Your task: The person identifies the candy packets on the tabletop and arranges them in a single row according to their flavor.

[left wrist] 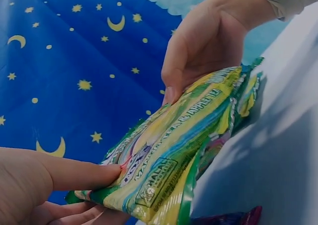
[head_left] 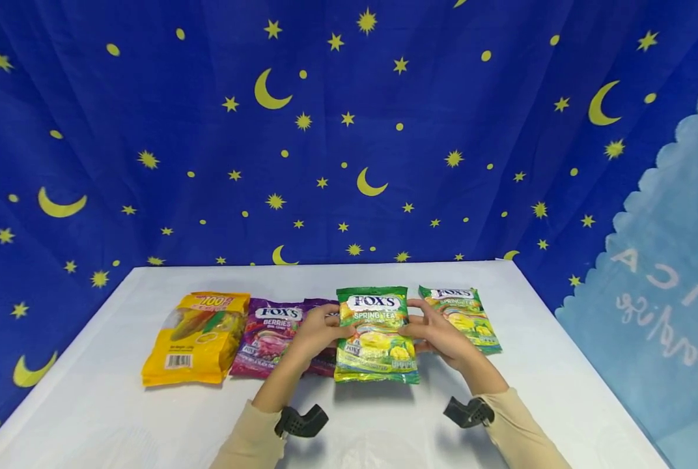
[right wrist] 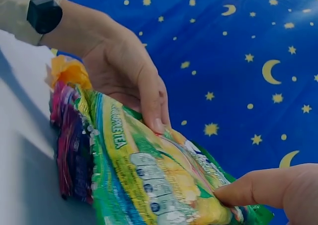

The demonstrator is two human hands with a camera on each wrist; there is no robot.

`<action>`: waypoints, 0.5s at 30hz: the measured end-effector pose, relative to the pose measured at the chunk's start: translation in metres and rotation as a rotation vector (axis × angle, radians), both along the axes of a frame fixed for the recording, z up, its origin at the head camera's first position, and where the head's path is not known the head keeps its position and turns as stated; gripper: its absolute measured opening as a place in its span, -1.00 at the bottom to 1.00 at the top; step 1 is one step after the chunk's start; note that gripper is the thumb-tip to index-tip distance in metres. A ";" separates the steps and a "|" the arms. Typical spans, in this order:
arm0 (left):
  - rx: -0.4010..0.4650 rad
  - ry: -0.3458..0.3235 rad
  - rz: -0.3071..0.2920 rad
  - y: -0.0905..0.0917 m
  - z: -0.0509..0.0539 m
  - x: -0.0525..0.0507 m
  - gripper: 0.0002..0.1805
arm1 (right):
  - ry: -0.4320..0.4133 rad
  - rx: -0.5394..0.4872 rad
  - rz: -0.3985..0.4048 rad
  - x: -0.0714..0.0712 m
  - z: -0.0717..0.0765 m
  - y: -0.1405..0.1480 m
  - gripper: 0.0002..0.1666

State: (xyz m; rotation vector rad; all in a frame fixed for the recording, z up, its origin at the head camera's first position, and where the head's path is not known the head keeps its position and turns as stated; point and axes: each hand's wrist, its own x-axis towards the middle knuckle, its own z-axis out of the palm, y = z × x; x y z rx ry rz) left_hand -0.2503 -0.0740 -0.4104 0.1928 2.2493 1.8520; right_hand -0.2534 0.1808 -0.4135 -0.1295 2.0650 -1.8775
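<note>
Both my hands hold a green and yellow bag of Fox's Spring Tea candy point(head_left: 375, 335) upright above the table, its printed front facing me. At its left edge my left hand point(head_left: 318, 331) pinches it, thumb in front and fingers behind. My right hand point(head_left: 439, 333) grips the opposite edge the same way. In the left wrist view the bag point(left wrist: 169, 150) slants between both thumbs. Behind my left hand, a second purple bag point(head_left: 323, 365) is partly hidden. Right of my right hand lies another Spring Tea bag point(head_left: 466, 319).
On the left of the white table point(head_left: 120, 417) lie a yellow candy bag point(head_left: 193, 339) with a barcode and a purple Fox's Berries bag point(head_left: 267, 339). A blue star-and-moon cloth point(head_left: 325, 143) hangs behind, and a light blue cloth point(head_left: 665, 312) hangs at the right.
</note>
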 end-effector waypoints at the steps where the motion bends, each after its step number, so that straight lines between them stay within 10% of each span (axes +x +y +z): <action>1: 0.001 0.007 0.002 -0.001 0.001 0.001 -0.35 | -0.003 -0.007 0.007 0.001 0.001 -0.001 -0.08; 15: -0.062 0.061 -0.010 0.001 0.000 0.004 -0.23 | 0.015 0.015 0.035 0.005 0.007 0.000 -0.05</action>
